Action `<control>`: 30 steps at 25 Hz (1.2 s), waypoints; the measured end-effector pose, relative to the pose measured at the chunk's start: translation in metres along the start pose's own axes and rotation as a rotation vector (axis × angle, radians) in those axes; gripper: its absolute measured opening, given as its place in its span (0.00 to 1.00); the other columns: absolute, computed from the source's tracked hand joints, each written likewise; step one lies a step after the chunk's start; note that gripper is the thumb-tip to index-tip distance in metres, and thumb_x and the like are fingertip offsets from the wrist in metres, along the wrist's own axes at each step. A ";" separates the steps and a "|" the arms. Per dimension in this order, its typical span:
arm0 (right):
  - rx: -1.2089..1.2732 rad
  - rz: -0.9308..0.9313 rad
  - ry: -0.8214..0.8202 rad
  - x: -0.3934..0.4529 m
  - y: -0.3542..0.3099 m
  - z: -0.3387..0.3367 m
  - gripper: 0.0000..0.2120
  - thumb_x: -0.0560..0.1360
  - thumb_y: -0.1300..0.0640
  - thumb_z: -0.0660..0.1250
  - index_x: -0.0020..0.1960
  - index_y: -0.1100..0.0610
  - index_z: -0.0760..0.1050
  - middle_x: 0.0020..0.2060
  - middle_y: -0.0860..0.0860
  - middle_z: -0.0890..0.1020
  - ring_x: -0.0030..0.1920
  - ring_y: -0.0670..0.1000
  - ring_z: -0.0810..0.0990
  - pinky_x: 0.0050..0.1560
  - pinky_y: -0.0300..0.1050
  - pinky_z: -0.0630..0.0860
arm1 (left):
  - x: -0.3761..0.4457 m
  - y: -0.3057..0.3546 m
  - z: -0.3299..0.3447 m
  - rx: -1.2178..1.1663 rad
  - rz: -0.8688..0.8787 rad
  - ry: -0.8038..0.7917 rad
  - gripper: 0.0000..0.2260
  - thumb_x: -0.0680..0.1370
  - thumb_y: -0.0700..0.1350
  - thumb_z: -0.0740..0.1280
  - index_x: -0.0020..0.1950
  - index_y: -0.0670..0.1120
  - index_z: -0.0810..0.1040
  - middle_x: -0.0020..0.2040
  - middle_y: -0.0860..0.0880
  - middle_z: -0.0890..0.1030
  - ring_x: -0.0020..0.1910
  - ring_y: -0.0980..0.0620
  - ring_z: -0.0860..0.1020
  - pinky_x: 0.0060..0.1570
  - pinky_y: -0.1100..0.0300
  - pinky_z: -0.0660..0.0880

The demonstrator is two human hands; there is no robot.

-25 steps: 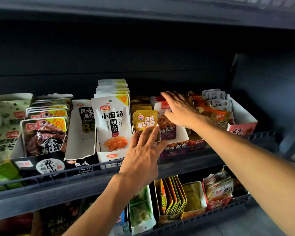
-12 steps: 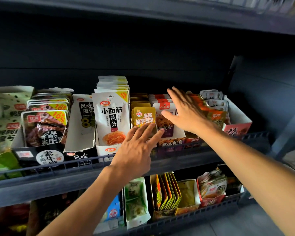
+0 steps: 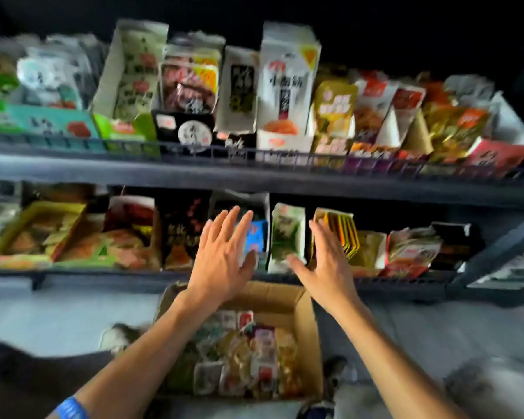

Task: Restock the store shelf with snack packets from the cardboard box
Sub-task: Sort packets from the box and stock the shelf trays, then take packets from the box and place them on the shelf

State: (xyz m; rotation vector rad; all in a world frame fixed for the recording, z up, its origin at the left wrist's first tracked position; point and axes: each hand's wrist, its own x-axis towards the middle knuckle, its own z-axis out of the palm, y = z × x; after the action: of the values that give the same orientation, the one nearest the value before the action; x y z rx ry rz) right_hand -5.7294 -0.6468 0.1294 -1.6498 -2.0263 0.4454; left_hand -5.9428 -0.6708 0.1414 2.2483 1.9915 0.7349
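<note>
Dropped from the upper shelf (image 3: 254, 173): left hand (image 3: 221, 261) and right hand (image 3: 327, 267), fingers spread, empty. Cardboard box (image 3: 309, 322) of snack packets (image 3: 242, 358) directly below, lower centre, equally near both.

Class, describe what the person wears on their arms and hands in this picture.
Both forearms are bare, with no sleeves in view. The left hand and right hand wear no gloves or visible rings. A blue wristband with pale markings circles the left arm.
</note>
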 end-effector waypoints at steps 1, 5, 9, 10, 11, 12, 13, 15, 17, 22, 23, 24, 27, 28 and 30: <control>0.022 0.054 -0.119 -0.023 0.003 0.031 0.36 0.75 0.43 0.69 0.78 0.54 0.60 0.77 0.54 0.62 0.77 0.54 0.61 0.74 0.47 0.60 | -0.030 -0.021 0.018 -0.035 -0.059 -0.123 0.30 0.74 0.51 0.64 0.75 0.43 0.69 0.73 0.40 0.71 0.71 0.37 0.69 0.69 0.44 0.67; 0.064 0.321 -0.792 -0.101 0.037 0.118 0.20 0.79 0.57 0.67 0.70 0.57 0.71 0.62 0.49 0.76 0.56 0.38 0.79 0.47 0.27 0.71 | -0.131 -0.081 0.061 -0.125 -0.222 -0.833 0.25 0.78 0.54 0.54 0.66 0.42 0.77 0.64 0.38 0.79 0.63 0.39 0.78 0.62 0.49 0.75; -0.191 0.324 -0.990 -0.119 0.075 0.179 0.17 0.75 0.50 0.64 0.63 0.49 0.74 0.58 0.51 0.81 0.56 0.55 0.80 0.54 0.46 0.78 | -0.160 -0.096 0.069 -0.206 -0.354 -1.143 0.21 0.84 0.53 0.60 0.76 0.47 0.66 0.72 0.52 0.69 0.70 0.50 0.69 0.65 0.65 0.62; -0.169 0.334 -0.987 -0.113 0.076 0.190 0.17 0.76 0.49 0.64 0.65 0.48 0.74 0.59 0.49 0.80 0.57 0.55 0.80 0.55 0.46 0.77 | -0.156 -0.104 0.080 -0.299 -0.422 -1.158 0.19 0.83 0.51 0.61 0.73 0.47 0.69 0.69 0.54 0.71 0.69 0.51 0.70 0.62 0.67 0.64; -0.121 0.336 -0.977 -0.106 0.069 0.195 0.17 0.77 0.50 0.64 0.66 0.47 0.73 0.60 0.48 0.79 0.59 0.53 0.79 0.56 0.45 0.76 | -0.150 -0.114 0.089 -0.375 -0.531 -1.114 0.17 0.83 0.50 0.62 0.70 0.46 0.72 0.66 0.53 0.74 0.68 0.49 0.73 0.59 0.66 0.67; -0.059 0.363 -0.971 -0.100 0.062 0.200 0.17 0.78 0.50 0.64 0.67 0.46 0.73 0.61 0.46 0.78 0.61 0.52 0.78 0.58 0.44 0.75 | -0.144 -0.124 0.105 -0.344 -0.587 -1.048 0.16 0.82 0.50 0.63 0.68 0.44 0.75 0.64 0.51 0.77 0.66 0.46 0.75 0.57 0.63 0.70; -0.002 0.376 -0.973 -0.094 0.059 0.209 0.16 0.79 0.50 0.64 0.66 0.45 0.74 0.62 0.44 0.78 0.60 0.50 0.78 0.59 0.44 0.76 | -0.137 -0.132 0.118 -0.308 -0.645 -0.981 0.17 0.82 0.50 0.63 0.67 0.44 0.76 0.64 0.48 0.79 0.65 0.44 0.76 0.58 0.60 0.72; 0.014 0.369 -0.985 -0.091 0.060 0.226 0.14 0.79 0.49 0.62 0.64 0.44 0.74 0.60 0.46 0.80 0.57 0.50 0.79 0.58 0.48 0.78 | -0.123 -0.143 0.143 -0.241 -0.701 -0.887 0.18 0.81 0.49 0.63 0.70 0.46 0.73 0.67 0.43 0.78 0.65 0.43 0.76 0.62 0.56 0.72; -0.019 0.338 -0.976 -0.099 0.070 0.241 0.16 0.80 0.49 0.57 0.66 0.46 0.73 0.64 0.50 0.78 0.63 0.54 0.77 0.65 0.50 0.73 | -0.110 -0.146 0.168 -0.316 -0.785 -0.805 0.19 0.81 0.45 0.63 0.72 0.45 0.68 0.69 0.43 0.75 0.67 0.44 0.74 0.67 0.55 0.70; -0.090 0.348 -0.969 -0.123 0.081 0.251 0.21 0.81 0.45 0.56 0.74 0.43 0.65 0.75 0.46 0.66 0.76 0.53 0.62 0.76 0.50 0.57 | -0.082 -0.171 0.244 -0.521 -1.105 -0.616 0.26 0.77 0.44 0.72 0.72 0.39 0.69 0.71 0.41 0.73 0.70 0.43 0.72 0.68 0.52 0.69; -0.033 0.371 -0.955 -0.122 0.081 0.251 0.19 0.81 0.46 0.58 0.71 0.44 0.69 0.71 0.46 0.71 0.73 0.51 0.67 0.74 0.47 0.62 | -0.079 -0.170 0.252 -0.574 -1.122 -0.593 0.27 0.75 0.43 0.73 0.72 0.39 0.69 0.71 0.43 0.72 0.70 0.44 0.71 0.69 0.52 0.69; -0.005 0.400 -0.945 -0.119 0.081 0.249 0.16 0.81 0.49 0.60 0.69 0.45 0.72 0.67 0.45 0.75 0.70 0.50 0.71 0.70 0.44 0.65 | -0.077 -0.169 0.260 -0.614 -1.087 -0.602 0.26 0.75 0.42 0.74 0.70 0.38 0.71 0.69 0.44 0.73 0.70 0.45 0.71 0.69 0.52 0.68; -0.004 0.396 -0.948 -0.117 0.081 0.242 0.14 0.81 0.53 0.62 0.66 0.45 0.74 0.65 0.44 0.77 0.68 0.49 0.73 0.70 0.45 0.67 | -0.087 -0.161 0.276 -0.710 -1.027 -0.690 0.24 0.73 0.38 0.75 0.68 0.38 0.74 0.67 0.41 0.76 0.68 0.43 0.74 0.68 0.50 0.70; 0.010 0.416 -0.949 -0.119 0.081 0.239 0.14 0.82 0.53 0.61 0.66 0.44 0.74 0.66 0.44 0.76 0.69 0.50 0.72 0.72 0.47 0.67 | -0.091 -0.159 0.279 -0.731 -1.030 -0.763 0.25 0.72 0.39 0.77 0.67 0.40 0.75 0.66 0.42 0.78 0.67 0.44 0.75 0.67 0.49 0.72; 0.047 0.460 -0.947 -0.119 0.080 0.231 0.15 0.82 0.51 0.60 0.67 0.43 0.73 0.68 0.44 0.75 0.70 0.50 0.71 0.72 0.49 0.67 | -0.094 -0.154 0.286 -0.721 -0.975 -0.847 0.23 0.70 0.40 0.78 0.64 0.44 0.78 0.62 0.48 0.80 0.64 0.47 0.77 0.64 0.51 0.74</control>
State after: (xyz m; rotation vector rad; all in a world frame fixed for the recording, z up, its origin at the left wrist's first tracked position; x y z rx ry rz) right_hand -5.7750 -0.7333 -0.1240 -2.1043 -2.1364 1.6804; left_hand -5.9833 -0.6561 -0.1938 0.7715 1.6407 0.2208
